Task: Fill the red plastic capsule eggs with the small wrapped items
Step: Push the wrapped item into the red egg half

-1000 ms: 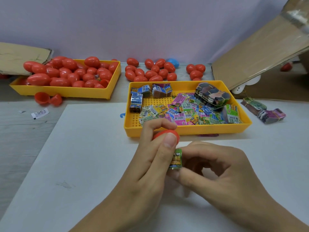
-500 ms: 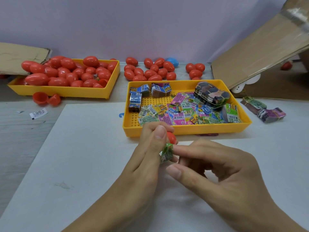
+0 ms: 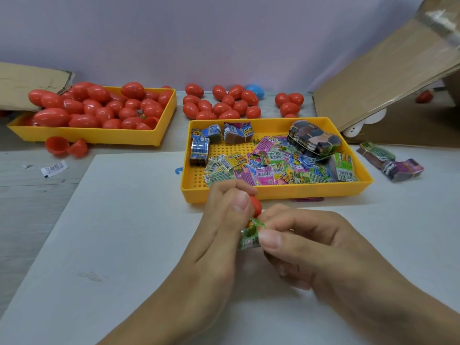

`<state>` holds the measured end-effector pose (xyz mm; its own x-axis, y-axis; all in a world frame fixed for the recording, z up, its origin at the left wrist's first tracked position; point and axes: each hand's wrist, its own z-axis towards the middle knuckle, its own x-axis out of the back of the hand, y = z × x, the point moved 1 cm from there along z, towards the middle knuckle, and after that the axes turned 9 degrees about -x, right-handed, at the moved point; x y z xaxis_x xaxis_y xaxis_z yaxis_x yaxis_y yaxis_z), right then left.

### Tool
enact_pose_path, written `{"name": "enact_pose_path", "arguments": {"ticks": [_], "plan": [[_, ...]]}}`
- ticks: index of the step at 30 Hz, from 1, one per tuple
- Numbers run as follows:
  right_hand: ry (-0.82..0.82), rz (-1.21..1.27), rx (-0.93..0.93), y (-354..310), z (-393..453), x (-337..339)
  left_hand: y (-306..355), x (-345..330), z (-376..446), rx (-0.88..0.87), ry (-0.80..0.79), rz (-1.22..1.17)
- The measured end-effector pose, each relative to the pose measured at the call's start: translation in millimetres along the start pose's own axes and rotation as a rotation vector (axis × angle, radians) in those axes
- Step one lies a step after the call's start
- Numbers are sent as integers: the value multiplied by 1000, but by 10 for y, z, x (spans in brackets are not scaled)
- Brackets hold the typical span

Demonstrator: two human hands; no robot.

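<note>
My left hand [image 3: 219, 230] grips a red capsule egg half [image 3: 256, 206] between thumb and fingers; only a small part of it shows. My right hand [image 3: 306, 240] pinches a small green wrapped item [image 3: 249, 236] with thumb and forefinger and holds it against the egg's opening. Both hands meet over the white board, just in front of the yellow tray [image 3: 273, 192] that holds several colourful wrapped items [image 3: 268, 165]. A second yellow tray [image 3: 99, 135] at the back left is heaped with red eggs [image 3: 99, 108].
Loose red eggs [image 3: 224, 103] and one blue egg [image 3: 255, 90] lie behind the item tray. Two open egg halves [image 3: 66, 145] sit by the left tray. Bundled packets [image 3: 390, 163] lie at right, under a slanted cardboard box [image 3: 385, 70]. A paper slip [image 3: 53, 168] lies left.
The egg half has turned so less red shows behind my left thumb. My right hand has pressed the green wrapped item up toward the egg, and the wrapper now looks folded.
</note>
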<state>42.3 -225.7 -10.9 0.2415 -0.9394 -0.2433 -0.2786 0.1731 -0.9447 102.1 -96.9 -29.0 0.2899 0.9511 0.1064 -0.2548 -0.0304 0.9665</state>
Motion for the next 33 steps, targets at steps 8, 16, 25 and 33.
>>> {"name": "enact_pose_path", "arguments": {"ticks": [8, 16, 25, 33], "plan": [[225, -276, 323, -43, -8, 52, -113, 154, -283, -161, -8, -167], [458, -413, 422, -15, 6, 94, -48, 141, -277, -181, 159, -110], [533, -567, 468, 5, 30, 115, 47, 103, -308, -308, 191, -182], [366, -302, 368, 2, 37, 110, 40, 118, -322, -245, 156, -256]]}}
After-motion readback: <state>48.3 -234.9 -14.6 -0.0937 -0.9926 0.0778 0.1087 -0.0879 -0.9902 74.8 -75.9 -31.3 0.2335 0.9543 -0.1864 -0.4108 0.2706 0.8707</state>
